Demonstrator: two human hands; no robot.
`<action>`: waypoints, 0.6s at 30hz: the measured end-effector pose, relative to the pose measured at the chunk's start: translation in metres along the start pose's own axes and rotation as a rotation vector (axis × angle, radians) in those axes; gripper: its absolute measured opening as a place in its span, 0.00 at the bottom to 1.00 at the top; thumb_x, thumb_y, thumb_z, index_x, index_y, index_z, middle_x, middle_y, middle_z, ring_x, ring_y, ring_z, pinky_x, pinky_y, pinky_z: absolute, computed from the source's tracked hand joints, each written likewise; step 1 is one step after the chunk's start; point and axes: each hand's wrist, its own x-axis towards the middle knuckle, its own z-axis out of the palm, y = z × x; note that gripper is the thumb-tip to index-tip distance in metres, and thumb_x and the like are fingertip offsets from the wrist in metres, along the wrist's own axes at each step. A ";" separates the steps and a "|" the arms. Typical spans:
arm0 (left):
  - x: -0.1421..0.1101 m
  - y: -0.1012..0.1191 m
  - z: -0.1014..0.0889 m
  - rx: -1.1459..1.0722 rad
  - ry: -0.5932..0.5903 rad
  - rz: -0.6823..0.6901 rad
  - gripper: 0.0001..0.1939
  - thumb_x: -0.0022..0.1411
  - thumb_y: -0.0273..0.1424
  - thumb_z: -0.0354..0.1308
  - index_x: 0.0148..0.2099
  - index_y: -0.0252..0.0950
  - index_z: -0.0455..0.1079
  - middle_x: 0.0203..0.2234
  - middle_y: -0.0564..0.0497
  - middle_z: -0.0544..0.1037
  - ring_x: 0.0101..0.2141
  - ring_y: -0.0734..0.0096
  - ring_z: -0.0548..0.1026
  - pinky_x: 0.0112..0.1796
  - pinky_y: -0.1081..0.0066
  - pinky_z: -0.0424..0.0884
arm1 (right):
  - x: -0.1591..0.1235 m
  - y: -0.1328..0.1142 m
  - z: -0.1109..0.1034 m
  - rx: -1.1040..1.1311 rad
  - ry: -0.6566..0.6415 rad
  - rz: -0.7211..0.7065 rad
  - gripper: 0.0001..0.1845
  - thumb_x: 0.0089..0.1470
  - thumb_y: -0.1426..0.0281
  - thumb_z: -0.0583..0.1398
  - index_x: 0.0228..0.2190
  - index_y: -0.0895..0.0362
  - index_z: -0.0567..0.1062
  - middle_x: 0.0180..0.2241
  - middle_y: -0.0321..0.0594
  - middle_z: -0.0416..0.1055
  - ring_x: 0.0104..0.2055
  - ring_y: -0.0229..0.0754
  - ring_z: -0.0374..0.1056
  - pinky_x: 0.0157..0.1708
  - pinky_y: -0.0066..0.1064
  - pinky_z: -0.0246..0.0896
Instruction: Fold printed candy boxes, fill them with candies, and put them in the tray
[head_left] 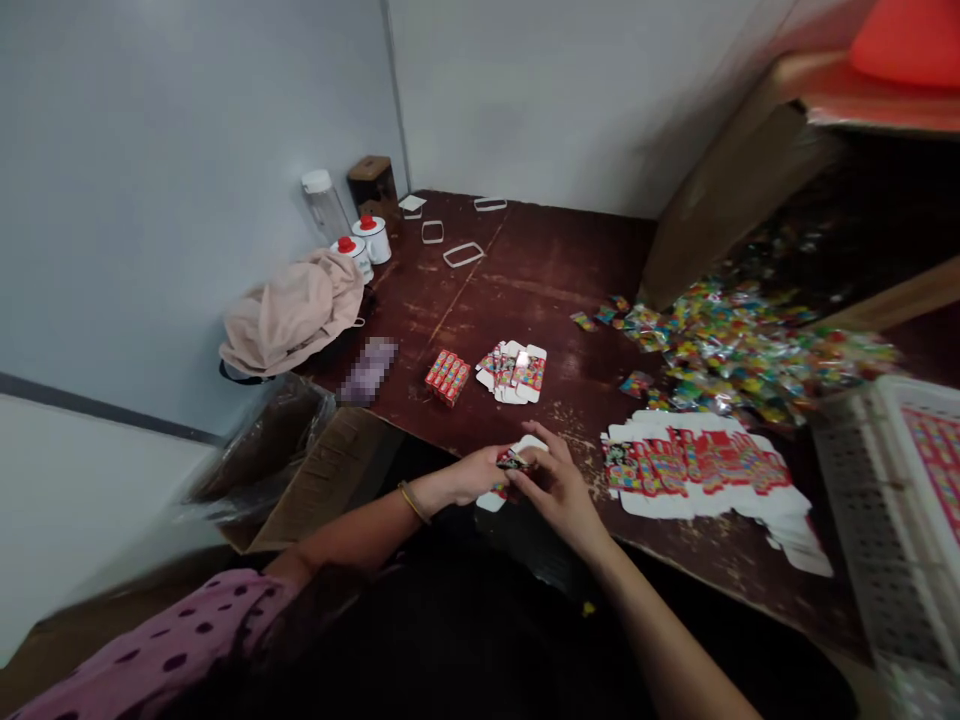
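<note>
At the table's front edge, my left hand point(477, 476) is closed around a small printed carton point(513, 460) with white flaps sticking out. My right hand point(556, 490) has its thumb and fingers pressed on the same carton from the other side. Part of the carton is hidden behind my fingers. Just beyond my hands lies a small loose pile of flat cartons point(517, 372). Left of that pile sits a neat block of filled red boxes point(448, 377). To the right, a long fanned row of flat cartons point(697, 465) is spread on the table.
Colourful wrapped sweets point(727, 350) spill from a tipped cardboard box point(720, 180) at the right. A white plastic basket point(862, 520) stands at the right edge. Lidded mugs point(373, 240), a clear bottle point(327, 205) and a beige cloth bag point(292, 310) are at the left. An open carton box point(322, 470) stands below.
</note>
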 end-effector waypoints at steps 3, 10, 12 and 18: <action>-0.009 0.005 0.002 0.024 -0.115 -0.088 0.13 0.43 0.30 0.67 0.32 0.31 0.70 0.21 0.53 0.73 0.22 0.76 0.71 0.27 0.74 0.67 | 0.005 -0.005 -0.013 0.142 -0.254 0.075 0.16 0.54 0.55 0.60 0.32 0.55 0.79 0.59 0.49 0.61 0.61 0.52 0.58 0.58 0.45 0.54; -0.025 0.009 0.000 0.197 -0.243 -0.113 0.22 0.48 0.45 0.67 0.35 0.30 0.72 0.23 0.48 0.76 0.25 0.71 0.74 0.30 0.71 0.68 | -0.001 -0.016 -0.034 0.325 -0.298 0.111 0.13 0.56 0.58 0.60 0.35 0.54 0.77 0.49 0.44 0.71 0.52 0.48 0.67 0.54 0.40 0.60; -0.022 -0.002 0.003 0.271 -0.058 -0.037 0.24 0.49 0.47 0.66 0.33 0.29 0.72 0.23 0.50 0.75 0.23 0.73 0.72 0.28 0.72 0.66 | -0.011 -0.016 -0.021 0.364 -0.104 0.190 0.17 0.55 0.59 0.61 0.45 0.52 0.72 0.44 0.43 0.73 0.47 0.46 0.70 0.49 0.39 0.64; -0.029 -0.022 0.010 0.348 0.285 0.321 0.27 0.52 0.40 0.66 0.50 0.35 0.63 0.32 0.52 0.74 0.31 0.74 0.72 0.35 0.74 0.67 | -0.045 -0.012 0.013 0.493 0.150 0.392 0.21 0.49 0.57 0.65 0.39 0.52 0.64 0.33 0.38 0.73 0.36 0.43 0.72 0.34 0.32 0.68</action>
